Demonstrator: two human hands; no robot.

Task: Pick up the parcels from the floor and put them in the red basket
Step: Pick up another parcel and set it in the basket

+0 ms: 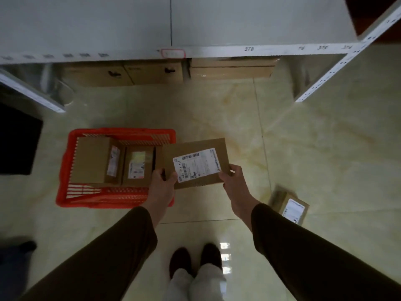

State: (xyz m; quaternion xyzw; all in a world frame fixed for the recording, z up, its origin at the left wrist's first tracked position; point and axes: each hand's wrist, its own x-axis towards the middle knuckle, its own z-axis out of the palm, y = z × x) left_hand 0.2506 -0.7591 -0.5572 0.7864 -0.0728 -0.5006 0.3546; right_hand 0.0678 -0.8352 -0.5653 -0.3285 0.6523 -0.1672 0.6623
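A person standing on a glossy pale marble-tile floor [314, 148] holds a flat brown cardboard parcel with a white shipping label [196, 162] in both hands, label facing up. The left hand [162, 181] grips the parcel's near left corner, thumb on top; the right hand [233, 181] is closed on its near right corner in the same way. The parcel hangs above the right-hand edge of the red slatted plastic basket [65, 161], which sits on the floor just beyond and to the left of the left hand.

Two brown cardboard boxes with labels [97, 159] already stand side by side in the basket, filling its left and middle; the free room appears to lie on the side nearest the left hand. To place the parcel well, it would likely need to shift a little leftward, stay level or tip on edge to fit the remaining gap, and be lowered rather than dropped so the boxes inside do not topple.

A small brown labelled parcel [290, 207] lies on the floor close behind and to the right of the right hand, yet to be collected. A white metal shelf unit [217, 51] stands well beyond both hands.
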